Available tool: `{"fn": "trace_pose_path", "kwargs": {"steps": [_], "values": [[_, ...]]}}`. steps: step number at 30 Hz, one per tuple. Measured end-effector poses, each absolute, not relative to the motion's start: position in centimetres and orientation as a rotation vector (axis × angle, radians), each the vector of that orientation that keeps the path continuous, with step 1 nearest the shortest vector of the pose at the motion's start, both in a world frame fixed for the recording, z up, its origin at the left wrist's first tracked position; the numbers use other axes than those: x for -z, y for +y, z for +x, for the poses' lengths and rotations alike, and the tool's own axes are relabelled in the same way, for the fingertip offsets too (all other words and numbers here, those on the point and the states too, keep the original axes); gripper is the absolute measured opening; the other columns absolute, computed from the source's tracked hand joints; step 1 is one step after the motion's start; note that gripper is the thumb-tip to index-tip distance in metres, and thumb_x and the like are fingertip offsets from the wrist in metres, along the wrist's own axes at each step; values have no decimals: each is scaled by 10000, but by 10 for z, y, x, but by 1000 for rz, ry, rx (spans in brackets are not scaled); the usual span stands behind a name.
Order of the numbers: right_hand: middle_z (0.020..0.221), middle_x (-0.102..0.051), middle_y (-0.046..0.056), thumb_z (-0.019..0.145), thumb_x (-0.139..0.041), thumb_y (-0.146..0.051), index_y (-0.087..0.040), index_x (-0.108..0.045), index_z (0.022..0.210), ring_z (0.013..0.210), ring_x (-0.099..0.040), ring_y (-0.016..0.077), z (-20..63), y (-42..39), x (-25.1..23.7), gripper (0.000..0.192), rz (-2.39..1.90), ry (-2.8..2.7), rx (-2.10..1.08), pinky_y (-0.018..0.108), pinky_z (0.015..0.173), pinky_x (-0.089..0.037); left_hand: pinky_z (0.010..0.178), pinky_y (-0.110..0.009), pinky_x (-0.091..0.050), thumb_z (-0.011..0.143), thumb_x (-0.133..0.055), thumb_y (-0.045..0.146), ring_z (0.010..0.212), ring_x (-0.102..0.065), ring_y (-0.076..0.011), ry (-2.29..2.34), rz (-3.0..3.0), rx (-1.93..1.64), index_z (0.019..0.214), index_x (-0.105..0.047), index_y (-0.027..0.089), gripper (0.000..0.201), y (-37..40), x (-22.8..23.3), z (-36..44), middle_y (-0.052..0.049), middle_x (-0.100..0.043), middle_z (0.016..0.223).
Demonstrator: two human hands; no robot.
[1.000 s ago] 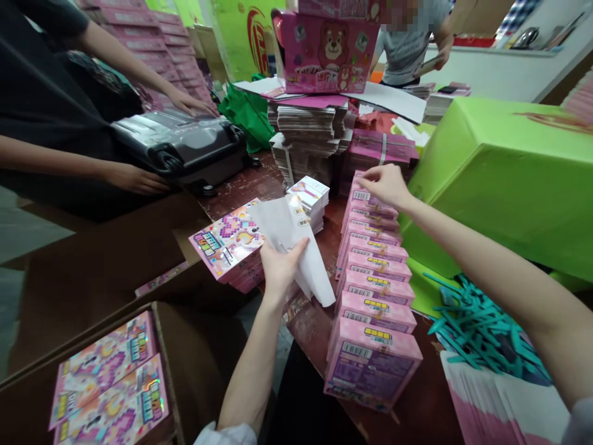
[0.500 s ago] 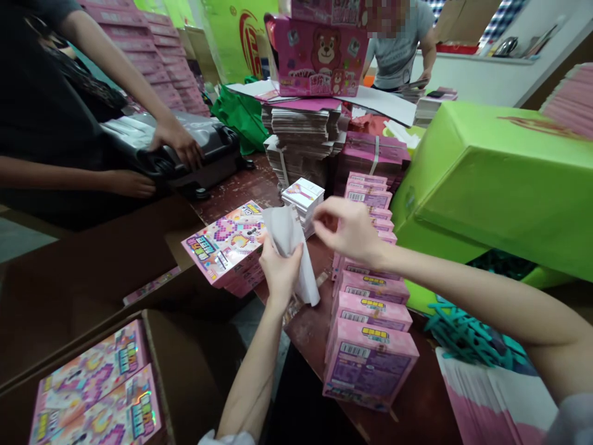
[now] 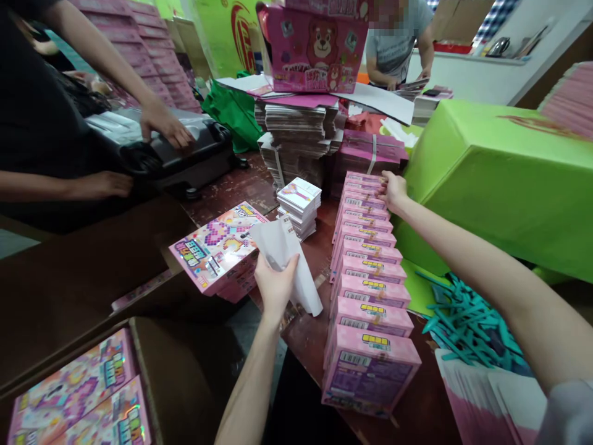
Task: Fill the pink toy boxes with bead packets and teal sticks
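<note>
Cluttered with packaging stock, the dark wooden table (image 3: 241, 185) fills the head view, the only view, with a big green carton (image 3: 500, 185) at three o'clock and tall piles of flat printed card (image 3: 299, 136) at twelve.

At the centre, the left hand (image 3: 274, 285) grasps a loose white sheet (image 3: 287, 256), thumb and fingers closed on its lower edge. The sheet is curled and stands nearly upright, its long axis tilted from seven o'clock up toward one, and its free lower corner hangs toward the table. Just beside it at nine o'clock lies a stack of colourful pixel-art boxes (image 3: 217, 247); at twelve sits a small pile of white cards (image 3: 300, 204).

The right hand (image 3: 393, 190) reaches to the far end of a row of pink boxes (image 3: 368, 290), fingers curled against the farthest ones; whether they grip a box I cannot tell. The row runs lengthwise from six o'clock to twelve, each box leaning on the next, barcoded faces up.

As a judgement, the row looks well advanced, about ten boxes standing. Teal plastic strips (image 3: 463, 321) at four o'clock and pink-and-white flat sheets (image 3: 491, 402) at five suggest stock yet to be used. An open brown carton (image 3: 139, 346) at seven already holds finished colourful boxes.

At ten o'clock a co-worker's hands (image 3: 162, 127) rest on a grey suitcase (image 3: 185, 148).
</note>
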State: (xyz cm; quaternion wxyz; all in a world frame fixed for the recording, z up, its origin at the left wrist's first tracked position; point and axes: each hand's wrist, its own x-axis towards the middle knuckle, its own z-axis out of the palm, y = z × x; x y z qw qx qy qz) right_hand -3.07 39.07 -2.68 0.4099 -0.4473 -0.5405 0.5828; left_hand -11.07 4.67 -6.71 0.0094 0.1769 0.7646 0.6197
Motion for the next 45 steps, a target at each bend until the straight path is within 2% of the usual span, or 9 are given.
{"fn": "trace_pose_path", "kwargs": {"steps": [5, 11, 26, 28, 31, 33, 38, 42, 45], "values": [[609, -481, -41, 747, -567, -174, -179, -480, 734, 450, -401, 62, -26, 388, 27, 88, -1113, -1460, -1436, 193, 429, -376, 892, -362, -496, 628, -764, 316, 991, -652, -261, 2335, 499, -1967, 1110, -602, 110, 549, 44, 75, -110, -140, -681, 1086], [646, -576, -2, 582, -718, -150, -155, -578, 661, 588, -495, 105, -18, 419, 10, 161, -912, -2240, -769, 246, 610, -441, 887, -352, -498, 632, -767, 332, 994, -650, -255, 2317, 517, -1972, 1103, -609, 115, 542, 42, 80, -111, -135, -682, 1089], [801, -690, 24, 661, -735, -285, -190, -705, 821, 758, -617, 178, -37, 417, 0, 189, -769, -2973, -79, 278, 729, -473, 862, -355, -504, 624, -771, 338, 966, -654, -254, 2350, 488, -1924, 1075, -615, 123, 524, 42, 85, -113, -126, -682, 1072], [879, -703, 43, 664, -749, -354, -219, -716, 937, 849, -628, 228, -35, 417, 1, 306, -856, -2913, 40, 331, 786, -480, 865, -358, -506, 624, -772, 338, 973, -653, -257, 2355, 483, -1925, 1088, -614, 123, 536, 41, 86, -114, -130, -679, 1080], [1014, -686, 111, 591, -810, -404, -213, -596, 1241, 969, -604, 321, -33, 414, -6, 711, -990, -2743, 133, 435, 849, -469, 883, -358, -503, 624, -776, 341, 995, -648, -253, 2330, 483, -1948, 1127, -602, 127, 574, 41, 85, -113, -127, -676, 1096], [1063, -665, 145, 606, -806, -400, -177, -520, 1324, 999, -591, 341, -32, 403, -16, 804, -1012, -2566, 47, 472, 875, -458, 893, -355, -501, 626, -777, 336, 998, -647, -246, 2299, 486, -1970, 1121, -602, 126, 566, 42, 81, -111, -122, -677, 1095], [936, -698, 82, 825, -598, -313, -159, -715, 955, 859, -634, 218, -37, 308, -37, 233, -553, -2387, -568, 365, 855, -487, 857, -337, -522, 633, -776, 301, 942, -665, -228, 2157, 484, -2018, 1076, -611, 112, 508, 42, 58, -102, -116, -690, 1060], [833, -716, 47, 741, -681, -334, -163, -728, 846, 770, -657, 188, -46, 218, -31, 207, -290, -2499, -1215, 298, 730, -511, 841, -326, -529, 636, -779, 302, 934, -666, -221, 2085, 501, -2046, 1087, -606, 112, 520, 41, 45, -96, -114, -687, 1061], [737, -706, 36, 677, -717, -255, -153, -703, 730, 705, -654, 165, -53, 191, -22, 115, -356, -2407, -1412, 262, 669, -502, 834, -327, -528, 646, -771, 313, 942, -663, -227, 2086, 525, -2046, 1098, -601, 114, 522, 39, 43, -95, -117, -681, 1072]]}}
